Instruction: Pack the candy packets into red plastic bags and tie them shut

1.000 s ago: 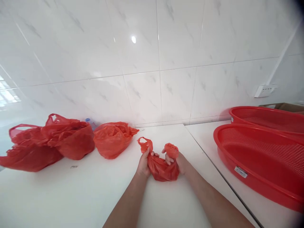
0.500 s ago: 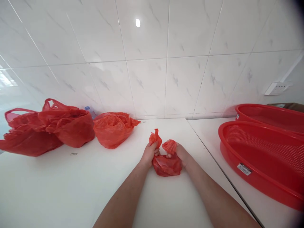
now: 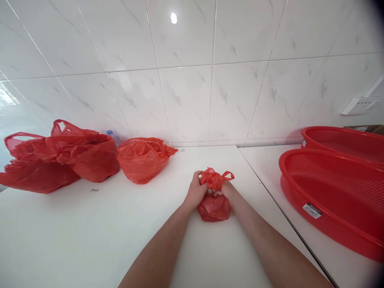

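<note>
Small red plastic bag (image 3: 213,209), thin and slightly translucent, resting on the white tabletop (image 3: 90,232) in front of the person; its body is rounded and creased, its top is gathered into a crumpled knot-like bunch, and one loop sticks out to the right. The left hand (image 3: 196,191) grips the bunch from the left; the right hand (image 3: 223,189) is closed around the neck below it. To the left stand three larger red bags (image 3: 144,164), a blue-capped bottle (image 3: 112,135) partly hidden behind them. To the right lie two red mesh-sided baskets (image 3: 303,202), one behind the other, both cut off by the frame edge. The right hand's fingers are mostly covered; the bag's contents cannot be made out.
</note>
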{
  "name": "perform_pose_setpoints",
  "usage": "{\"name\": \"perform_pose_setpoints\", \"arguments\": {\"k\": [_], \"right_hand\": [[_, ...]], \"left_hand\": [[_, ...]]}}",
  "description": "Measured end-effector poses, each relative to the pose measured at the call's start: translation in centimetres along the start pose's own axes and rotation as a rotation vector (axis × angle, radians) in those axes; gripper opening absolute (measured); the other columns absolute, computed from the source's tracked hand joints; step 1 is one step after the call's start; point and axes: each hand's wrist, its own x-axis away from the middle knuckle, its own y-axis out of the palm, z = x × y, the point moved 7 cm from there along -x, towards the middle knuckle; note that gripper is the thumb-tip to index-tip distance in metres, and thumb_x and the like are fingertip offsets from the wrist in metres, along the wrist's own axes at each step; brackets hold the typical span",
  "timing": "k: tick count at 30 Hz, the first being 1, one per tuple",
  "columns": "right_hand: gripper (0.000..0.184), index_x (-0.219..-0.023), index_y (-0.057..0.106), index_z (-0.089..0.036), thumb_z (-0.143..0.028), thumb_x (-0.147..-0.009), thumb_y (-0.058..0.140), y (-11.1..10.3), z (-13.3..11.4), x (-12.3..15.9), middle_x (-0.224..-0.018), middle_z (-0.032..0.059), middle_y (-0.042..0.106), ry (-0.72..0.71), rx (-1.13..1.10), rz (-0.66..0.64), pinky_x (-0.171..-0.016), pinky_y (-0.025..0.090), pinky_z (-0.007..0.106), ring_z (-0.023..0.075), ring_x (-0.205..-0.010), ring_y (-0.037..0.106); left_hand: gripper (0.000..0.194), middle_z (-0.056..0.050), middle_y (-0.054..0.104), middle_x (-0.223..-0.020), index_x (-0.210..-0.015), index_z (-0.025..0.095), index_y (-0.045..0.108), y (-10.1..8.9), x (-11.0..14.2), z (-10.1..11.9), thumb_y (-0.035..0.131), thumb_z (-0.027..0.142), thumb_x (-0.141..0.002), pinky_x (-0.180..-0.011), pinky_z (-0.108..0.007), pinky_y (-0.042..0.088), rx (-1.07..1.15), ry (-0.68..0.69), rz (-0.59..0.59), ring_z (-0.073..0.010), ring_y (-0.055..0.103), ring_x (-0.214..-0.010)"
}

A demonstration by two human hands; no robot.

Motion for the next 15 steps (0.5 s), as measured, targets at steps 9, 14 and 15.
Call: {"name": "perform_pose_setpoints", "arguments": {"k": [9, 14, 15], "right_hand": [[0.016, -0.061, 0.044, -0.021, -0.025, -0.069, 0.057, 0.2, 0.1, -0.1, -0.047, -0.0046, 0.041, -0.017, 0.074, 0.035, -0.043, 0.024, 0.024, 0.0075, -0.042, 0.033], [0.018, -0.078, 0.055, -0.020, -0.037, -0.075, 0.056, 0.2, -0.2, 0.2, -0.054, -0.0026, 0.052, -0.015, 0.058, -0.046, -0.047, 0.031, 0.024, 0.0068, -0.041, 0.033], [0.025, -0.078, 0.057, -0.019, -0.044, -0.077, 0.054, 0.3, -0.2, 0.3, -0.053, -0.0020, 0.051, -0.003, 0.037, -0.085, -0.049, 0.032, 0.025, 0.0075, -0.042, 0.034]], "left_hand": [[0.050, -0.008, 0.041, -0.137, -0.109, 0.024, 0.062, 1.0, 2.1, 4.1, 0.075, 0.018, -0.061, -0.106, -0.040, 0.026, -0.396, 0.485, -0.025, -0.0290, 0.032, -0.129], [0.010, -0.007, 0.061, -0.094, -0.077, 0.019, 0.060, -0.2, 0.8, 2.0, 0.061, 0.029, -0.077, -0.079, -0.033, 0.047, -0.194, 0.298, 0.035, -0.0196, 0.060, -0.084], [0.013, -0.005, 0.062, -0.082, -0.081, 0.020, 0.058, -0.2, 0.5, 1.5, 0.059, 0.032, -0.078, -0.071, -0.032, 0.048, -0.135, 0.247, 0.008, -0.0182, 0.060, -0.073]]}}
